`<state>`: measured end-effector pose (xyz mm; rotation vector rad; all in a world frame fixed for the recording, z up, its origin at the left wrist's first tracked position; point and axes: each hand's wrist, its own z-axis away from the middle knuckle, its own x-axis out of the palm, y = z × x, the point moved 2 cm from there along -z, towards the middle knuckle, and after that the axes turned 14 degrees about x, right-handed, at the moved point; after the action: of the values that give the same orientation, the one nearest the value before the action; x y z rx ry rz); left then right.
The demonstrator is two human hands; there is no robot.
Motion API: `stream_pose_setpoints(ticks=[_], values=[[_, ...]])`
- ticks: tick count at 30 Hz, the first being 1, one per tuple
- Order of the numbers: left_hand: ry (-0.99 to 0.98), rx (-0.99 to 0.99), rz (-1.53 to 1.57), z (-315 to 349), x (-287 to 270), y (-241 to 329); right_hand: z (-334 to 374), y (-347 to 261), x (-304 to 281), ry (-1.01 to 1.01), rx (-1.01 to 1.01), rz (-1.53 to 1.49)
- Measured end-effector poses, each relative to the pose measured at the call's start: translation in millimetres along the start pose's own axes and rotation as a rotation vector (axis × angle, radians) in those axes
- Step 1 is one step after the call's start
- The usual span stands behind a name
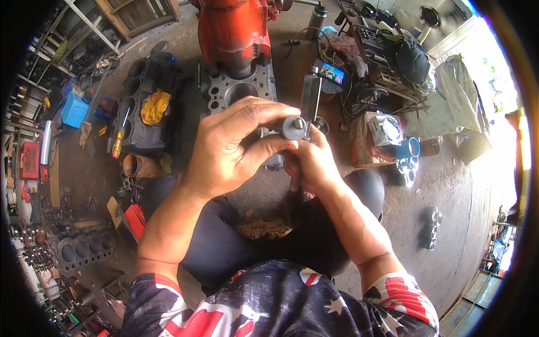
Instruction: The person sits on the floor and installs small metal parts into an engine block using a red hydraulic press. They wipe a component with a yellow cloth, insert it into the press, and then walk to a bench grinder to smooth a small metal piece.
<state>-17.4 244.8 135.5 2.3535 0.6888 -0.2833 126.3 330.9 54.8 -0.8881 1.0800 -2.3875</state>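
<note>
My left hand [224,140] is closed in a pinch, thumb below and fingers above a round metal piece [293,129] with a small stub at its centre. Close beside it, my right hand [317,163] is closed, its fingers partly hidden; it seems to grip the same metal tool from below. A long grey metal bar [310,95] rises just beyond the right hand; whether it joins the round piece I cannot tell. Past my hands, an engine block [247,85] with a large round bore lies beneath a red machine [233,28].
Another engine block [137,84] stands at left, bearing a yellow cloth [155,107] and a yellow-handled screwdriver [118,140]. A rusty cylinder [137,166] sits nearer. At right are a lit screen [332,73], a blue cylinder [408,147] and a cluttered bench [387,84].
</note>
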Motion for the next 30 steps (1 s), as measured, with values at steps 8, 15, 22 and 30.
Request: stream_pose_setpoints(ticks=[8,15,22,30], values=[[0.01,-0.001,0.025,1.1,0.8,-0.5,-0.1,0.4,0.4,-0.004,-0.004,-0.002],[0.042,0.031,0.027,-0.1,2.1,-1.1,-1.4,0.9,0.9,-0.024,-0.018,-0.003],[0.031,0.034,0.005,-0.1,2.9,-0.5,-1.0,0.5,0.6,-0.006,-0.01,0.013],[0.025,0.011,0.017,1.1,3.8,-0.9,0.3,0.3,0.7,-0.027,-0.013,-0.002]])
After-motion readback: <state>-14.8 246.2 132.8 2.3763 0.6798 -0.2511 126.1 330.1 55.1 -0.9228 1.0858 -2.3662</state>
